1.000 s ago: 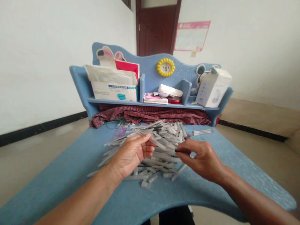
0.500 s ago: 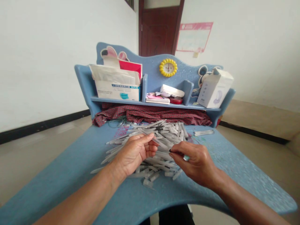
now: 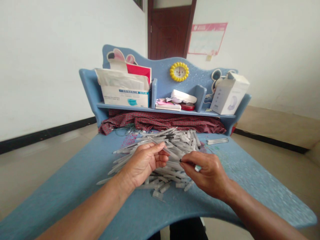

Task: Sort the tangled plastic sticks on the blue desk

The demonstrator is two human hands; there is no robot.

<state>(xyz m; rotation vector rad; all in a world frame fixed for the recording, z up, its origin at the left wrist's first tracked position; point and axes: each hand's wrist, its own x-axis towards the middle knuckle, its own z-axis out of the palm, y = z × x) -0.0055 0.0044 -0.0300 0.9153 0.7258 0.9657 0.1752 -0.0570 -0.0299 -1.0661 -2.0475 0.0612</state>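
Observation:
Over a heap of clear and whitish pen parts [image 3: 185,138] in the middle of the blue table, my left hand [image 3: 152,158] pinches a translucent pen tube [image 3: 170,152] between thumb and fingers. My right hand [image 3: 200,166] is closed on a small black-tipped piece [image 3: 180,160], close to the lower right end of that tube. Whether the two pieces touch cannot be made out. Several loose caps [image 3: 158,195] lie at the heap's near edge. To the right, a few assembled-looking pens [image 3: 217,141] lie side by side.
Behind the heap, a red checked cloth [image 3: 162,121] lies under a blue shelf [image 3: 140,108]. The shelf holds a mask box [image 3: 125,96], papers [image 3: 167,106], a red round tin [image 3: 187,107] and a white box [image 3: 228,95]. The table's curved front edge [image 3: 185,216] is nearest me.
My right hand has shifted very slightly left with the black-tipped piece. My left hand keeps its hold on the tube.

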